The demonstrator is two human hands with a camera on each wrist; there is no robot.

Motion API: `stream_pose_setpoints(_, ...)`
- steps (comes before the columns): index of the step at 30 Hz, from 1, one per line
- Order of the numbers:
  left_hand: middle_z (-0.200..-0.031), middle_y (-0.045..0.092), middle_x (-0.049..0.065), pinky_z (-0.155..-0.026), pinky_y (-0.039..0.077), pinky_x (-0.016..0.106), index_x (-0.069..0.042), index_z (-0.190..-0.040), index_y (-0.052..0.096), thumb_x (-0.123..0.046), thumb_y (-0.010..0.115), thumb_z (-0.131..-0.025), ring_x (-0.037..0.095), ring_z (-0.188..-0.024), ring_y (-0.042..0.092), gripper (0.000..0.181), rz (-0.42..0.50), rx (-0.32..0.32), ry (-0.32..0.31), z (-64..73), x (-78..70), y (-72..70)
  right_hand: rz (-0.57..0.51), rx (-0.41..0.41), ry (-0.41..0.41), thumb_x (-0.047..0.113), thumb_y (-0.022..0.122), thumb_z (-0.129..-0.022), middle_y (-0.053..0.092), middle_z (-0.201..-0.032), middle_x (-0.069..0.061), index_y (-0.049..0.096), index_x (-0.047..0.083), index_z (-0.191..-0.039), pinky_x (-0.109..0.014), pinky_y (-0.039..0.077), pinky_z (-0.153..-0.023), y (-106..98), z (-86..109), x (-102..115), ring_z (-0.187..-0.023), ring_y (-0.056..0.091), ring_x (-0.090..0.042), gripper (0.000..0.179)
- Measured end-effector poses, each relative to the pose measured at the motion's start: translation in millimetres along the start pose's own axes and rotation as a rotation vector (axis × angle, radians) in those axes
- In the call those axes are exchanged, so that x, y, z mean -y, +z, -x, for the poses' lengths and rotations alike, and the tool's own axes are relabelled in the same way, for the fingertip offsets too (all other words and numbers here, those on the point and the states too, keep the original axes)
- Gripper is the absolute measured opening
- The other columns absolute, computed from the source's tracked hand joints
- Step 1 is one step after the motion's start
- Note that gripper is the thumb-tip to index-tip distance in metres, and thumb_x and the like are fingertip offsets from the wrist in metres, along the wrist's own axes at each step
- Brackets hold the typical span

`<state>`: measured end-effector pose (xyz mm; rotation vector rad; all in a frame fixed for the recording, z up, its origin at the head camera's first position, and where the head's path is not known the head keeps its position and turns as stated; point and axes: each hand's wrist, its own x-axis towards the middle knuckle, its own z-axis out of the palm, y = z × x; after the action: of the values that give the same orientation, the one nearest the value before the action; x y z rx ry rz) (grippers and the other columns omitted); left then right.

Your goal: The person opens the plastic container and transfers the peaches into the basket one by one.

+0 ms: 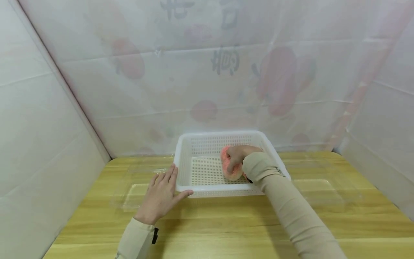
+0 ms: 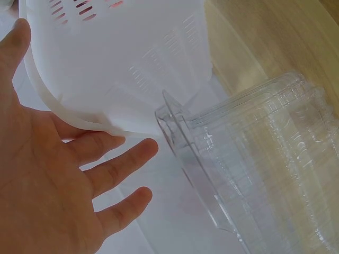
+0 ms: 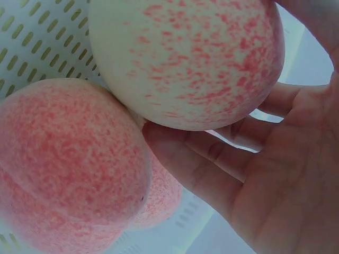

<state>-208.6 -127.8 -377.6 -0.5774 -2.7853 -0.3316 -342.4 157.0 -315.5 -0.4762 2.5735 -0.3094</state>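
Observation:
A white plastic basket (image 1: 223, 187) with slotted walls stands on the wooden table. At its left front corner my left hand (image 1: 160, 198) rests on the rim, fingers straight and spread, the thumb lying along the front edge. My right hand (image 1: 240, 154) reaches down inside the basket's right half. In the right wrist view its fingers and thumb curve round a cream and pink speckled peach (image 3: 196, 69). Several pinker peaches (image 3: 69, 148) lie right beside the held one. From the head view, my hand and sleeve cover part of the fruit.
A clear plastic container (image 1: 136, 194) sits left of the basket, its wall close to my left fingertips. Another clear container (image 1: 318, 190) stands on the right. Printed white sheeting (image 1: 158, 86) hangs behind the table (image 1: 213, 230), with plain white sheets on both sides.

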Motion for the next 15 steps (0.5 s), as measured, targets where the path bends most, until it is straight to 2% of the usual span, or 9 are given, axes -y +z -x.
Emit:
stream_pose_setpoints(7,-0.154,0.041,0.026,-0.109,0.035,0.063,0.011,-0.149,0.040,-0.059,0.060,-0.096,0.044,-0.133,0.049,0.090,0.004,-0.014,0.001,1.3,-0.2,-2.0,0.019,-0.020,0.056,0.022,0.080,-0.084,0.057,-0.115,-0.008,0.060,0.011,-0.122,-0.039,0.049,-0.077,1.2,3.9,5.5,-0.095,0.052,-0.025,0.045)
stream_pose_setpoints(13,-0.154,0.041,0.027,-0.110,0.034,0.063,0.011,-0.150,0.039,-0.059,0.060,-0.096,0.044,-0.133,0.048,0.091,0.006,0.002,-0.002,1.1,-1.1,-2.4,0.035,-0.041,0.092,0.020,0.081,-0.082,0.058,-0.106,-0.006,0.061,0.013,-0.108,-0.037,0.048,-0.072,4.6,8.4,9.4,-0.089,0.051,-0.025,0.033)
stream_pose_setpoints(15,-0.154,0.040,0.027,-0.110,0.034,0.063,0.011,-0.150,0.038,-0.059,0.060,-0.096,0.044,-0.133,0.048,0.091,0.006,0.006,-0.002,1.3,-1.5,-2.3,0.028,-0.045,0.101,0.020,0.081,-0.083,0.057,-0.106,-0.006,0.062,0.014,-0.109,-0.038,0.048,-0.072,5.7,10.1,10.3,-0.090,0.051,-0.025,0.033)
